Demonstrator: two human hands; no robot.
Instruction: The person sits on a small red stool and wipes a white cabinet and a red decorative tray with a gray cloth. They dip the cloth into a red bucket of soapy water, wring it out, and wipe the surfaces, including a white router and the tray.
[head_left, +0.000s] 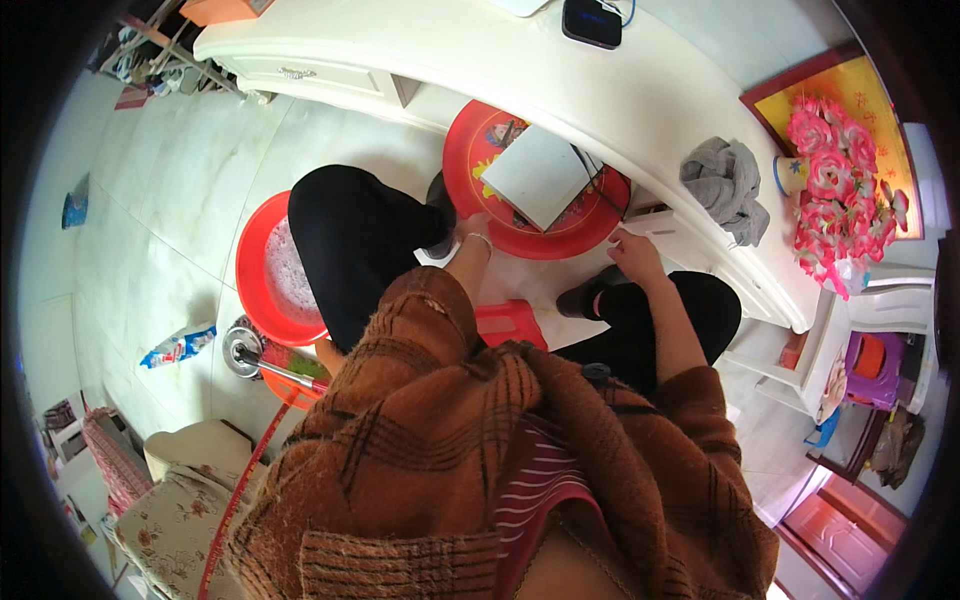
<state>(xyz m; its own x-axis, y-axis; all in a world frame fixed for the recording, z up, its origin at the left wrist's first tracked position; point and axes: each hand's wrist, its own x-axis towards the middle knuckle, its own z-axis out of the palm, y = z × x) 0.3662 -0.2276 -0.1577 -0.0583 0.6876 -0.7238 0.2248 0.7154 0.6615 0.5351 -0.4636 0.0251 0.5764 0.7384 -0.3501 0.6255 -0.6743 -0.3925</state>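
In front of me a round red plastic tray or basin (555, 244) with a printed pattern lies partly beneath the desk edge. A flat white box or book (536, 176) rests in it, with a thin dark cord across its right side. My left hand (472, 226), wearing a bracelet, is at the left rim; its fingertips appear to touch it, though its grip is unclear. At the lower right rim is my right hand (636, 256), fingers curled; whether they touch the rim or hold anything is hidden.
A cream desk (525, 67) curves across the front, carrying a grey cloth (724, 187), a black box (592, 22) and pink artificial flowers (832, 172). At left a red basin (251, 277) holds foamy water. A red stool (510, 322) sits between my legs, beside a mop (289, 373).
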